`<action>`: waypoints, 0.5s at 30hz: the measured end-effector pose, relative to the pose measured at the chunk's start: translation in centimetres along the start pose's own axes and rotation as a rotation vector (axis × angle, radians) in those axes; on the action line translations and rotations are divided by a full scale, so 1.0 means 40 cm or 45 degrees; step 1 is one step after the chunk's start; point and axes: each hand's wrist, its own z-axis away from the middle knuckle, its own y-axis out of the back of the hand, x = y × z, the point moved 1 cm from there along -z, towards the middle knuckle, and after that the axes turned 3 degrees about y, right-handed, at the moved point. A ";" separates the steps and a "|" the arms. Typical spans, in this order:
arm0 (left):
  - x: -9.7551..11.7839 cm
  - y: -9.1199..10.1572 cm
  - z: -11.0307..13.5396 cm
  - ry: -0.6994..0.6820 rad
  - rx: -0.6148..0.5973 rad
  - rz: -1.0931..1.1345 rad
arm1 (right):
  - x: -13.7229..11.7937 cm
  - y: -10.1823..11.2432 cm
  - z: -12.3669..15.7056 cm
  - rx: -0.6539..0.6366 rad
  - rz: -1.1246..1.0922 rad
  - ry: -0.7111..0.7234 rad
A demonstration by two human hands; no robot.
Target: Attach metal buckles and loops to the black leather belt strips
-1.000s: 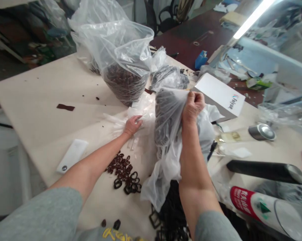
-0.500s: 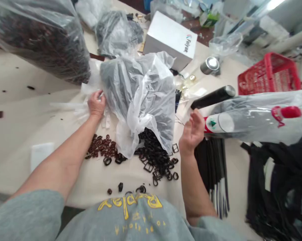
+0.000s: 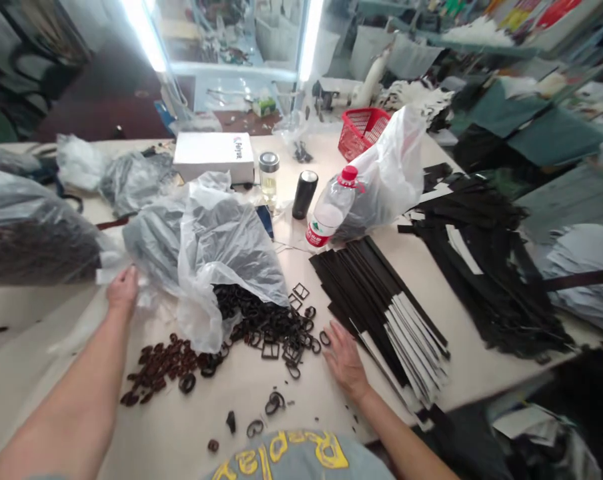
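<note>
My left hand (image 3: 123,290) is at the left side of an open plastic bag (image 3: 229,230), beside crumpled white plastic (image 3: 151,303). Its fingers look curled together; whatever they hold, if anything, is hidden. Black buckles and rings (image 3: 261,320) spill from the bag's mouth onto the table. My right hand (image 3: 345,357) lies with fingers stretched out on the table, between a loose black ring (image 3: 324,339) and a fan of black strips (image 3: 366,293) with white ends. Small brown loops (image 3: 164,363) form a pile in front of the bag.
A filled plastic sack (image 3: 36,233) lies at the left. Behind the bag are a white box (image 3: 214,153), a glass jar (image 3: 269,177), a black cylinder (image 3: 305,193) and a red-capped bottle (image 3: 331,210). A red basket (image 3: 361,130) and black material (image 3: 486,267) are farther right.
The view has tilted up and shifted to the right. My right hand has come down from beside the bottle to the table near the black strips. My left hand stays by the bag.
</note>
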 end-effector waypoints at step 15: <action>0.395 -0.116 0.382 -1.387 -0.508 -0.598 | 0.030 -0.056 0.036 0.086 0.175 0.038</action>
